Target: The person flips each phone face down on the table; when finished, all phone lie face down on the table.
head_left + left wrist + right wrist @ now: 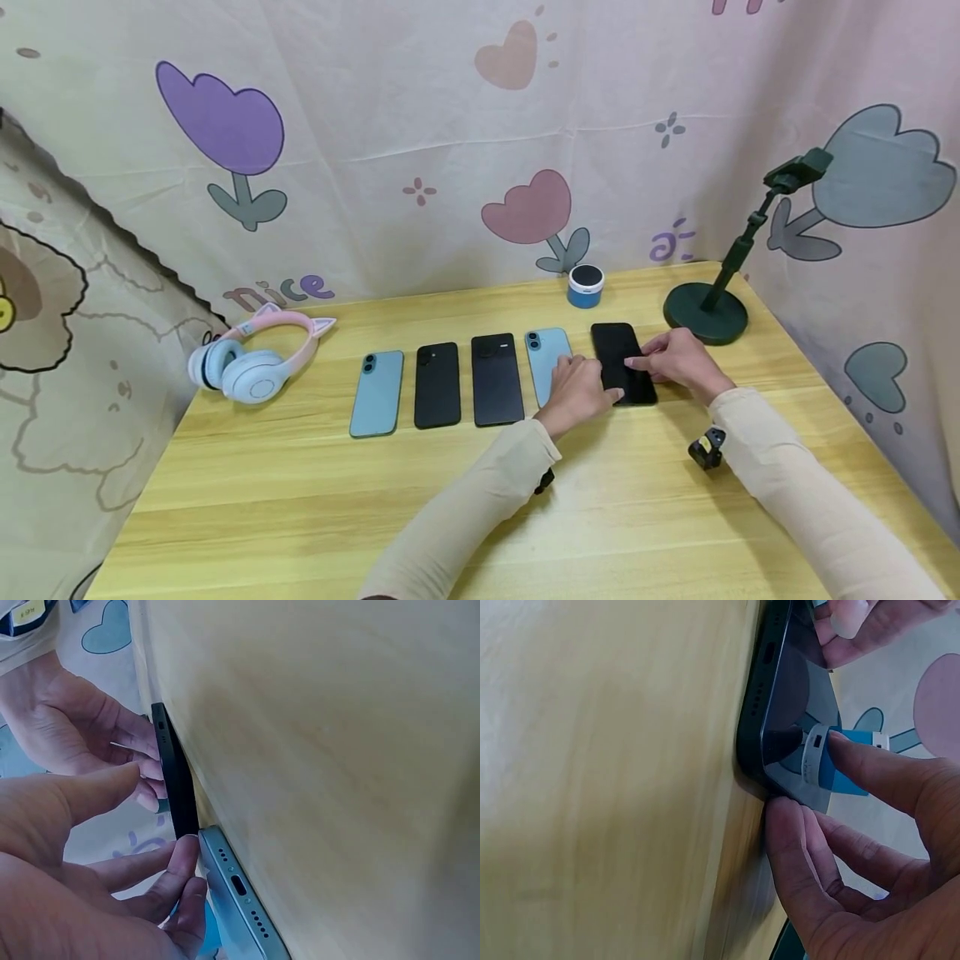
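Observation:
A black smartphone (617,346) lies screen up at the right end of a row of phones. My right hand (681,365) reaches over it from the right. Its fingertips (784,817) touch the phone's long side edge, and the thumb extends over the dark screen. On the other side my left hand (576,390) lies across a light blue phone (546,340), covering its lower part. Left fingertips (187,851) meet the black phone's edge, close beside the blue phone's corner. The left thumb stands apart from them, near the black phone's lower end.
Farther left lie a dark phone (497,383), a black phone (437,387) and a blue phone (377,396). Pink headphones (262,375) rest at the left. Behind stand a small blue-and-white speaker (585,287) and a dark green stand (707,317), against a patterned curtain (420,100).

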The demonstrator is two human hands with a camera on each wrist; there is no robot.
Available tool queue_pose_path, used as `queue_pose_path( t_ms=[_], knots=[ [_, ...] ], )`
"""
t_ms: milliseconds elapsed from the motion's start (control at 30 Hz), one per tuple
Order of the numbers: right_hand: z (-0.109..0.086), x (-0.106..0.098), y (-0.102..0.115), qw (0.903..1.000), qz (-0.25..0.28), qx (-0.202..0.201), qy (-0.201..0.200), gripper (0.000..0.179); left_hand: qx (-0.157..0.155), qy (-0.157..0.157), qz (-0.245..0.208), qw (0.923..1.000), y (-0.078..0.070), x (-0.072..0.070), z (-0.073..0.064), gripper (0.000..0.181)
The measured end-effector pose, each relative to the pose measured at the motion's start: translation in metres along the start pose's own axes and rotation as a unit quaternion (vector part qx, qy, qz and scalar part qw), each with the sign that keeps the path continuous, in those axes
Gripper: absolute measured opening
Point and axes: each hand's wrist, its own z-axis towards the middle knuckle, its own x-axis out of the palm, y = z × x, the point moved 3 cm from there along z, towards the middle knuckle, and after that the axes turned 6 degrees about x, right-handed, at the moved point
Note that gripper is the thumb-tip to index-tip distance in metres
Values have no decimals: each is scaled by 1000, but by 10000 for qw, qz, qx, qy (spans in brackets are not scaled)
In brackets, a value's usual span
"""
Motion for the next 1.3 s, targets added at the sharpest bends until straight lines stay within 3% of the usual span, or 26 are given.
queue_pose_path(
  t_ms=[133,267,467,867,1300],
  knots=[
    [0,2,2,10000,79,-20,47,56,-29,-60,-120,9999,1,-2,-2,31],
    [0,3,4,9999,127,-55,65,58,-108,-137,-315,9994,1,-3,-5,44],
    [0,4,4,9996,204,-123,163,62,-91,-259,-666,9974,3,-4,-7,45],
    [0,10,8,9988,218,-113,418,69,-112,-402,-1715,9843,12,-7,-13,53],
    [0,16,13,9965,586,-46,599,65,-111,-527,-2092,9764,10,-14,-21,52]
  ],
)
